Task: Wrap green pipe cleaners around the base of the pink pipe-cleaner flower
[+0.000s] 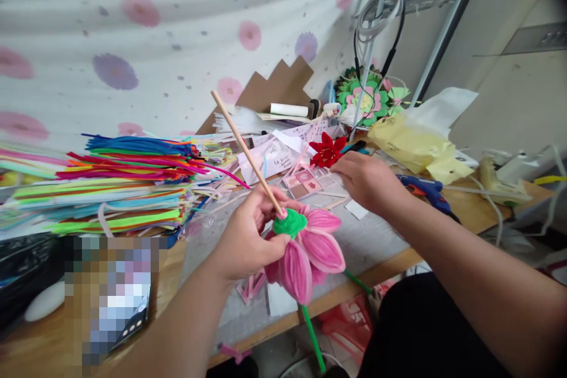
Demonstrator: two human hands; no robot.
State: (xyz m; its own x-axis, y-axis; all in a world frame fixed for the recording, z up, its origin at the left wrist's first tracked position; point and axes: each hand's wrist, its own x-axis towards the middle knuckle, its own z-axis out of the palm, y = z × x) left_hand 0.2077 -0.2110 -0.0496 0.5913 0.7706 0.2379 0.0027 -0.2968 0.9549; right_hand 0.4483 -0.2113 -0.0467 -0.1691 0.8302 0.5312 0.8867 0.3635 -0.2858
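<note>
My left hand [254,230] is closed around the base of a pink pipe-cleaner flower [316,242]. The bloom hangs upside down, its green base [290,223] on top. From that base a thin wooden stick [248,150] rises, leaning up to the left. Green pipe-cleaner stems [313,336] show below the petals. Over the far right of the work mat, my right hand [370,180] has its fingers curled together; the fingertips and anything in them are hidden. Beside it are a red pipe-cleaner flower [328,150] and a dark tool [355,146], partly covered.
Bundles of coloured pipe cleaners [133,183] lie at the left, above a phone [121,298]. A blue glue gun [425,189] rests behind my right forearm. Yellow plastic packaging [411,139] and a metal rack [374,41] stand farther back. The table's front edge [305,313] runs below the flower.
</note>
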